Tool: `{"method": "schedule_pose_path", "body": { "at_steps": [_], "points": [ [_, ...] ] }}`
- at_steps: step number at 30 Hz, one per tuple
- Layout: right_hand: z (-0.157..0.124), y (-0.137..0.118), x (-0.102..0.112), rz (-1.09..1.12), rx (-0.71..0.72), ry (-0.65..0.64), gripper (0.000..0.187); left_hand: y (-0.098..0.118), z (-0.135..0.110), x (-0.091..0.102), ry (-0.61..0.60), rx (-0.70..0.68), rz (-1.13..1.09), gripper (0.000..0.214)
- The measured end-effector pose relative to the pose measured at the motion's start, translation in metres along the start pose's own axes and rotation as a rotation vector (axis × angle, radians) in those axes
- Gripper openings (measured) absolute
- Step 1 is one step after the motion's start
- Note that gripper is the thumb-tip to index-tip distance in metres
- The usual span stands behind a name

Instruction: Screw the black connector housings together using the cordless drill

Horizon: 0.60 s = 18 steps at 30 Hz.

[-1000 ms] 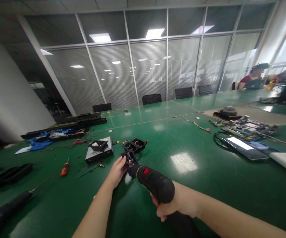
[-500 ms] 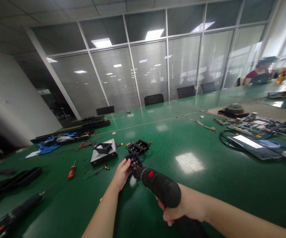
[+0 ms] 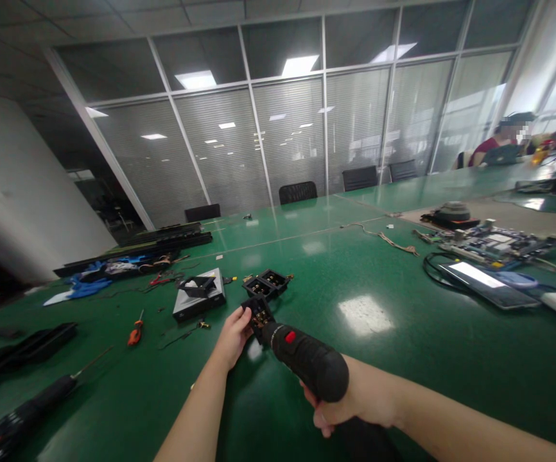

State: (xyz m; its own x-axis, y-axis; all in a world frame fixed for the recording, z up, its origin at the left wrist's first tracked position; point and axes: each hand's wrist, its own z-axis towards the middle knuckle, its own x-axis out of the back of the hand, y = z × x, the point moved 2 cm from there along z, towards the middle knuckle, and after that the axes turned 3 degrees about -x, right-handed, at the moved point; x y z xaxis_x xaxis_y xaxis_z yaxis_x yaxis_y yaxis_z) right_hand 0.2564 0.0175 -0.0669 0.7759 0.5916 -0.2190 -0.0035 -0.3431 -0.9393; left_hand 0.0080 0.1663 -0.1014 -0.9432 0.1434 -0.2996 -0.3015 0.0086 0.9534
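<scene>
My right hand (image 3: 333, 407) is wrapped round the grip of a black cordless drill (image 3: 307, 359) with a red button on top. The drill's front end meets a small black open box (image 3: 259, 313) with brass-coloured parts inside; the bit itself is hidden. My left hand (image 3: 234, 335) grips that box by its left side, thumb over the rim. Just beyond it lie two joined black boxes (image 3: 267, 282) of a similar kind, also with brass-coloured pieces inside.
Left of the hands are a silver-and-black case (image 3: 199, 301), an orange-handled screwdriver (image 3: 135, 332), a long black power tool (image 3: 27, 410) and black trays (image 3: 22, 353). To the right lie a tablet-like device (image 3: 487, 285) and circuit boards (image 3: 494, 240). A person (image 3: 492, 147) sits far right.
The whole view has shifted slightly. Both hands, the box and the drill keep nearly the same position relative to each other.
</scene>
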Motion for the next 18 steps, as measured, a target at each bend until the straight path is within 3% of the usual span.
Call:
{"method": "schedule_pose_path", "body": {
  "at_steps": [18],
  "points": [
    [-0.0047,-0.0066,-0.0017,-0.081,-0.017,0.037,0.033,0.0044,-0.0030,-0.0075,-0.024,-0.035,0.075,0.052]
  ]
}}
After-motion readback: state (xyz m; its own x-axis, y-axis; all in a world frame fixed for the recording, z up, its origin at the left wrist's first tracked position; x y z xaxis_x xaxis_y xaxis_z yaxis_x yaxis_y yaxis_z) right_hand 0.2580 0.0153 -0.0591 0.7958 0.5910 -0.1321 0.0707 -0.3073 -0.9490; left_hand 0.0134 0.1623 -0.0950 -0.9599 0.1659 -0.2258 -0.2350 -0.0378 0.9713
